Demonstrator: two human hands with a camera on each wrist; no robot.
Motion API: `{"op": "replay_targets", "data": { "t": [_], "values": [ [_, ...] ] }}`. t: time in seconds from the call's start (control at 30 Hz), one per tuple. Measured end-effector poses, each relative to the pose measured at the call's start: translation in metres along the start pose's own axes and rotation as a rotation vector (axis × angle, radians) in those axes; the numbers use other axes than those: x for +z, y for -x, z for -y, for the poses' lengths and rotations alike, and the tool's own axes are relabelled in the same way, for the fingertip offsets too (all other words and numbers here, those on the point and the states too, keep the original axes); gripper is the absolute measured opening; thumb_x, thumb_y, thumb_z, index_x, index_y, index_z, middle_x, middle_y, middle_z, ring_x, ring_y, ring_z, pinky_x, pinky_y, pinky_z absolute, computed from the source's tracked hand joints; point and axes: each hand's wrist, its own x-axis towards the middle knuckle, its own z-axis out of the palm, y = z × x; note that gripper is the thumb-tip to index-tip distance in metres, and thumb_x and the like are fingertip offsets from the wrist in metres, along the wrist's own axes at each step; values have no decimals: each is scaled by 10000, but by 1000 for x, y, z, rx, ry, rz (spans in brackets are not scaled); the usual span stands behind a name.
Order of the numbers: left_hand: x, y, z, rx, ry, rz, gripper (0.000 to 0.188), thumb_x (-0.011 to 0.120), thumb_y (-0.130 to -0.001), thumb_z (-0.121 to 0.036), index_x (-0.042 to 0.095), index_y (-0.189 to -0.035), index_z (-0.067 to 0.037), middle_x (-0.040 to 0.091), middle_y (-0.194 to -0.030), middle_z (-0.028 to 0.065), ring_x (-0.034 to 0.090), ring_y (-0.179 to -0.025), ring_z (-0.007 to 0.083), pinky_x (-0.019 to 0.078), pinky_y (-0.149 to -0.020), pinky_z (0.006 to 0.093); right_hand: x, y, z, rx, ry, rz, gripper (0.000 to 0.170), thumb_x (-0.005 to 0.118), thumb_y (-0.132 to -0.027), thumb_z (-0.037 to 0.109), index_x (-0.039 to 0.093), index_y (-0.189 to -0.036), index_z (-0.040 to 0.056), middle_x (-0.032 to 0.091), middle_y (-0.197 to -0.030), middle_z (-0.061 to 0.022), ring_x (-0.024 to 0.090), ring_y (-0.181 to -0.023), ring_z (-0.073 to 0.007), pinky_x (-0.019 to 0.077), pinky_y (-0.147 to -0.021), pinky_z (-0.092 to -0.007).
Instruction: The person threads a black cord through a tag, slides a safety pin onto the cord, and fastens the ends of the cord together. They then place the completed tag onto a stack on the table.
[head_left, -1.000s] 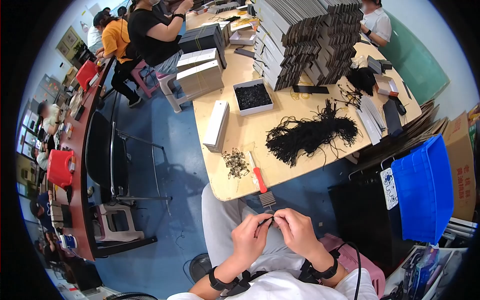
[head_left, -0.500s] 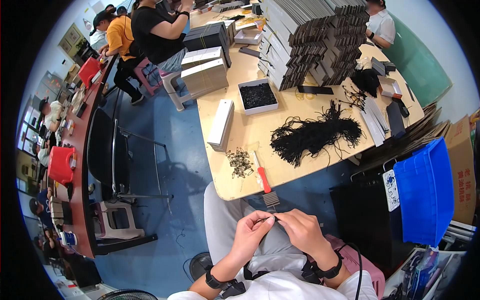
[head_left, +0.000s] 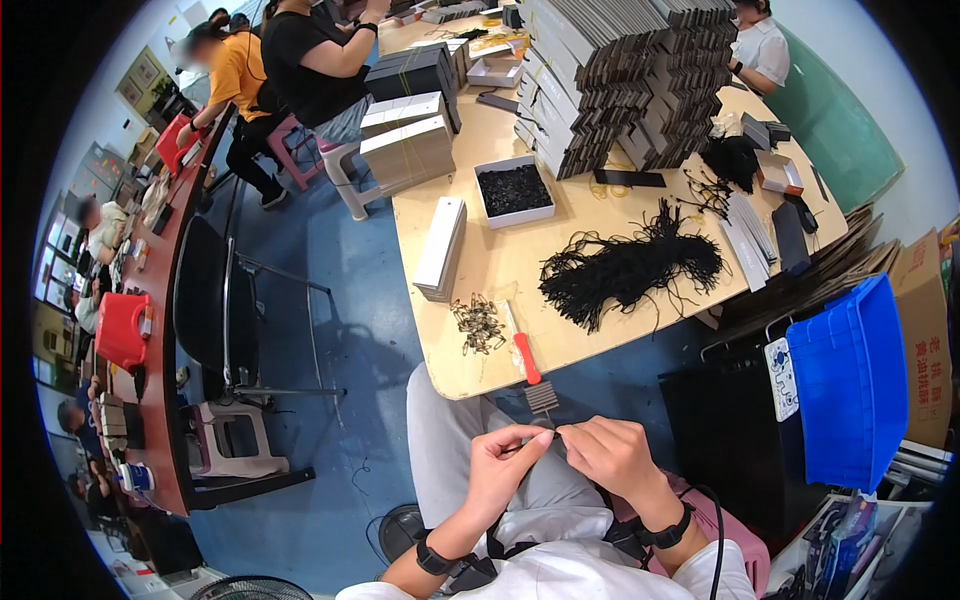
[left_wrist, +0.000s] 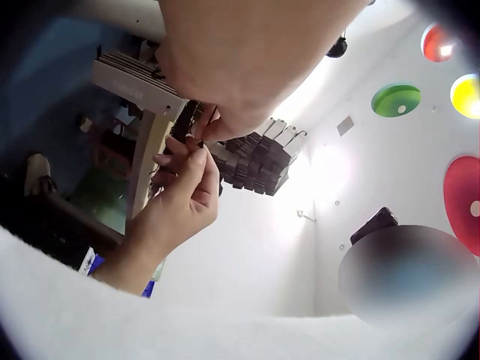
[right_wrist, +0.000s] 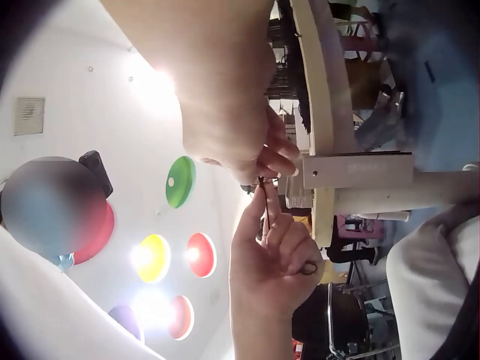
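Observation:
Over the person's lap, the left hand (head_left: 503, 470) and right hand (head_left: 612, 458) meet at the fingertips. Between them is a thin black cord (right_wrist: 268, 214), pinched by thumb and forefinger of each hand. From the right wrist view, the cord runs along the left hand's fingers, and a small dark loop (right_wrist: 309, 268) pokes out below the curled ones. Seen from the left wrist, the right hand's thumb and forefinger press together on a tiny dark end (left_wrist: 200, 144). Most of the cord is hidden by the fingers.
On the table (head_left: 600, 360) lie a bundle of black cords (head_left: 635, 262), a pile of small metal pieces (head_left: 478, 325) and a red-handled tool (head_left: 525, 355). Behind stand a white box of black bits (head_left: 514, 192) and tall card stacks (head_left: 610, 90). A blue bin (head_left: 850, 380) stands at right.
The head view has shifted slightly, so the table sits a little further right. The right hand's fingers have straightened somewhat and its fingertips have drawn slightly to the right; the pinch continues.

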Motion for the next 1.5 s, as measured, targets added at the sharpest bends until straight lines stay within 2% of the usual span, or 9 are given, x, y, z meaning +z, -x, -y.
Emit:
{"op": "replay_targets", "data": {
  "t": [0.23,0.37,0.53,0.77,0.97,1.03,1.07,1.13,1.5],
  "values": [
    [2,1,-5,-71,96,43,117,676,-892,-97,706,-954,-2,558,-683,-91,346,-558,-42,224,-478,170,5,2,1,251,-505,62,298,744,-759,76,653,-1029,-14,644,-785,-133,630,-650,-253,495,-566,-314],
    [3,0,-7,-121,126,72,102,648,-912,-90,638,-981,-16,560,-687,-82,363,-562,-40,245,-481,164,14,10,-5,259,-492,-10,206,765,-742,81,691,-922,15,638,-698,-103,613,-583,-230,477,-532,-299],
    [-3,3,-16,-54,57,92,161,592,-938,-56,461,-1030,-67,411,-600,-113,317,-531,-27,226,-468,174,1,10,-10,243,-494,69,115,745,-734,39,690,-835,36,623,-650,-71,569,-504,-182,443,-485,-277],
    [-7,17,-25,16,28,208,185,594,-911,-10,459,-1025,-65,340,-617,-110,277,-544,-17,204,-497,177,-17,15,-14,151,-601,131,73,724,-737,23,674,-790,35,590,-617,-61,544,-481,-162,425,-471,-266],
    [-27,8,-27,212,-431,344,115,533,-935,-1,511,-1048,-15,457,-646,-36,413,-556,34,311,-523,196,-23,17,-16,226,-663,142,100,732,-762,40,704,-856,17,647,-684,-90,569,-512,-180,440,-489,-267],
    [-33,8,-23,295,-572,321,139,519,-935,5,574,-1062,11,635,-772,77,596,-670,101,454,-592,254,-25,22,-19,249,-652,174,120,731,-767,41,706,-882,17,664,-708,-91,582,-524,-172,449,-498,-263],
    [-36,9,-22,296,-572,325,139,519,-935,5,574,-1062,11,635,-772,77,596,-670,101,454,-592,254,-26,25,-20,272,-641,208,140,731,-772,41,709,-908,17,680,-733,-92,594,-537,-164,459,-508,-258],
    [-41,13,-19,124,-504,221,161,572,-915,4,615,-1067,37,690,-868,106,656,-782,125,523,-710,248,-24,30,-22,308,-650,209,136,727,-777,37,706,-909,13,686,-739,-88,615,-559,-153,474,-525,-252],
    [-59,14,4,26,-194,-23,154,624,-902,-42,586,-1038,18,623,-800,36,603,-745,92,520,-718,235,-14,41,-24,500,-736,225,85,702,-794,13,673,-870,-9,695,-770,-73,683,-682,-141,521,-633,-236]
  ]
}}
